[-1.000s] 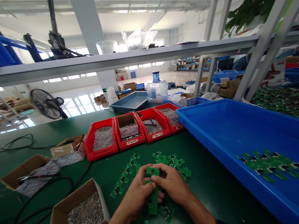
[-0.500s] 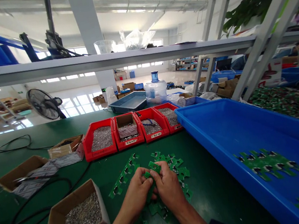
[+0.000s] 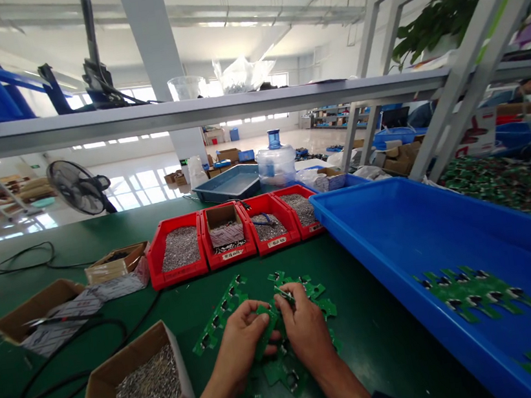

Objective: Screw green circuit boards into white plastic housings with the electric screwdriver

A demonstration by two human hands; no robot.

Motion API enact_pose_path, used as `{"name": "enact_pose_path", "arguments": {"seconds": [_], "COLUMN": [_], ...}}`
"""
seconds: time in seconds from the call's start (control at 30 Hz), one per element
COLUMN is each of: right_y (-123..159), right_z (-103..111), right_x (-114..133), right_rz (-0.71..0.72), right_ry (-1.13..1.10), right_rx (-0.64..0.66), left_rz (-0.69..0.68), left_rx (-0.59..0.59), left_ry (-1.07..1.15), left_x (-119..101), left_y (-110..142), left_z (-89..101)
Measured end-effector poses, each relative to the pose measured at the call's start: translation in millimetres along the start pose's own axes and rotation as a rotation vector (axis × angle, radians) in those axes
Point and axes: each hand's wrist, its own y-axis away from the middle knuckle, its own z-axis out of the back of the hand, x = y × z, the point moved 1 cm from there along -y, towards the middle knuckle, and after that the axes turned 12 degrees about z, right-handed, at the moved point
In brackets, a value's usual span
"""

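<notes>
Over the green mat, my left hand [image 3: 245,335] is closed on a green circuit board [image 3: 266,329], thumb on top and fingers beneath. Close beside it, my right hand [image 3: 304,324] pinches a small green board piece [image 3: 285,293] between thumb and fingertips, tilted nearly edge-on. A narrow gap shows between the two pieces. Under and around my hands lie several loose green circuit boards [image 3: 289,375], partly covered by my fingers. A strip of joined boards [image 3: 219,314] with dark components rests to the left of my hands.
Red bins [image 3: 177,250] of small metal parts stand in a row behind my hands. A cardboard box [image 3: 177,367] of metal pins is at front left. On the right, a blue tray [image 3: 373,237] holds board panels [image 3: 478,292]. A metal shelf [image 3: 253,103] crosses above.
My hands have moved slightly apart. The small board piece in my right hand has separated from the left hand's board and turned more edge-on.
</notes>
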Motion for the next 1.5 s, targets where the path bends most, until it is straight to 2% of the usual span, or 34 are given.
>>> {"name": "enact_pose_path", "arguments": {"seconds": [0.13, 0.23, 0.4, 0.47, 0.53, 0.7, 0.83, 0.93, 1.03, 1.17, 1.23, 1.3, 1.33, 1.4, 1.47, 1.5], "right_y": [-6.6, -6.2, 1.3, 4.0, 6.2, 11.8, 13.8, 12.0, 8.5, 5.1, 4.0, 2.6, 1.8, 0.0, -1.5, -1.9], "right_z": [9.4, 12.0, 8.8, 6.7, 3.5, -8.7, -14.3, -13.1, -9.5, -5.8, -5.1, -4.3, -3.5, -1.1, 1.3, 2.1], "right_x": [-7.5, -3.5, 9.2, 12.2, 13.4, 15.4, 18.4, 20.4, 20.6, 14.6, 9.6, 4.8, 2.7, -1.2, -4.6, -6.1], "right_rz": [0.138, 0.190, 0.012, -0.020, -0.019, 0.037, 0.069, 0.050, 0.045, 0.102, 0.126, 0.149, 0.157, 0.160, 0.149, 0.147], "right_ry": [0.111, -0.013, -0.443, -0.539, -0.513, -0.314, -0.245, -0.274, -0.309, -0.220, -0.122, -0.002, 0.048, 0.114, 0.147, 0.160], "right_rx": [-0.070, -0.074, 0.283, 0.358, 0.339, 0.211, 0.139, 0.101, 0.133, 0.094, 0.064, 0.059, 0.060, 0.051, 0.032, 0.025], "left_rz": [0.031, 0.042, 0.027, 0.038, 0.033, -0.054, -0.106, -0.136, -0.132, -0.136, -0.159, -0.206, -0.239, -0.294, -0.290, -0.264], "left_rx": [0.002, 0.036, 0.147, 0.192, 0.185, 0.028, -0.017, -0.014, -0.006, 0.101, 0.177, 0.154, 0.081, -0.145, -0.335, -0.383], "left_ry": [0.083, 0.165, 0.318, 0.377, 0.388, 0.332, 0.318, 0.295, 0.262, 0.232, 0.159, -0.083, -0.284, -0.692, -0.955, -1.018], "left_x": [-0.1, -0.2, -4.5, -5.3, -5.0, -2.2, -1.1, -1.8, -2.3, 0.3, 1.2, -0.2, -2.0, -6.7, -10.3, -10.8], "left_y": [-3.6, -3.8, 1.4, 2.6, 2.5, 1.2, 2.3, 5.1, 9.1, 10.8, 8.6, 5.1, 3.4, 0.7, -0.5, -0.8], "left_z": [2.2, 0.8, 0.2, 0.1, -0.5, -4.4, -9.8, -12.9, -14.3, -15.0, -13.3, -8.0, -3.7, 6.9, 17.5, 21.7]}}
